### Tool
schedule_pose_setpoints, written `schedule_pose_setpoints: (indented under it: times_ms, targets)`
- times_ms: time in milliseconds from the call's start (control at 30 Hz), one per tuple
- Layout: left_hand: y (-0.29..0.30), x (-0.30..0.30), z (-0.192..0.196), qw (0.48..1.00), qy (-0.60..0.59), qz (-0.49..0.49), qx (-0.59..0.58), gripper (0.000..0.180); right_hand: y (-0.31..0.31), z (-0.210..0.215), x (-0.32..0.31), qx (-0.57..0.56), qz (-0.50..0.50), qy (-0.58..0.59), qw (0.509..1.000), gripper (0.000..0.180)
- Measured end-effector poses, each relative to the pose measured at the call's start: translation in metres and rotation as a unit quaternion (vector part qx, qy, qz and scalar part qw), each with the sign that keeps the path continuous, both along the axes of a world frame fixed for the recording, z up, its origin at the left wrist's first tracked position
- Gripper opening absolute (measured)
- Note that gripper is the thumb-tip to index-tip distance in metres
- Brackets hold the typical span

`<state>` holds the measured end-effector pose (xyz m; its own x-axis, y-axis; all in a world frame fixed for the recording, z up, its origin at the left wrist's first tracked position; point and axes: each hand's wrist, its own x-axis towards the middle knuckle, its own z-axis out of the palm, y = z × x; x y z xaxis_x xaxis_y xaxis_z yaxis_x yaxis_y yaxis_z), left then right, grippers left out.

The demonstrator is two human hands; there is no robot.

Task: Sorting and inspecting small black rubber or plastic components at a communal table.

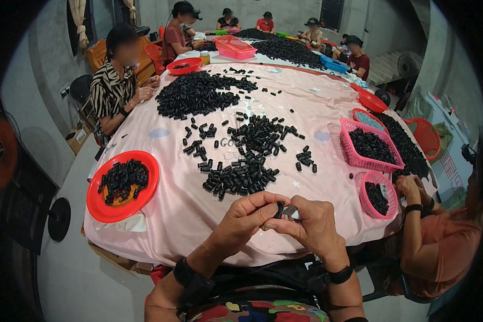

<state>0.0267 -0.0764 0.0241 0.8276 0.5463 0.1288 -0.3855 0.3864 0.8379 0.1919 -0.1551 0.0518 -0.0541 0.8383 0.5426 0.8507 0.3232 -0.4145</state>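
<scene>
Two hands: near edge of the table, almost touching; the left hand pinches a small black piece between thumb and fingers, while the right hand pinches a small grey metallic item beside it. Fingers cover much of both, so whether they join cannot be told.
Wrists: a dark band on the right, a bulkier dark strap on the left.
Tablecloth: pale pink, creased, with cloud and star prints.
Black piles: a near pile lies just beyond the hands, in the way of a straight reach to the middle pile and the large far-left pile; stray pieces lie between.
Red plate: at the left, heaped with black pieces.
Pink baskets: at the right, a rectangular basket and, nearer, a round basket, both filled with dark pieces.
Right edge: a long dark heap beyond the baskets, and a red bowl farther off.
Co-workers: one in a striped shirt at the left, one in an orange shirt close at the right, others around the far table.
Far table: a broad dark heap, a pink tray-like basket and a blue basket.
</scene>
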Motion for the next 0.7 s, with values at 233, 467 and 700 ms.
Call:
schedule_pose_setpoints:
  times_ms: [233, 467, 700]
  targets:
    - [0.001, -0.002, 0.004, 0.999, 0.013, 0.015, 0.033, 0.025, -0.003, 0.003, -0.001, -0.014, -0.014, -0.03, 0.999, 0.045]
    - [0.002, -0.003, 0.0, 1.0, -0.007, 0.008, 0.013, 0.025, 0.0, 0.003, -0.004, -0.011, -0.006, -0.002, 1.0, 0.045]
    - [0.004, -0.002, 0.003, 0.999, -0.01, 0.001, -0.05, 0.021, -0.006, 0.026, -0.011, -0.006, 0.041, 0.156, 0.987, 0.029]
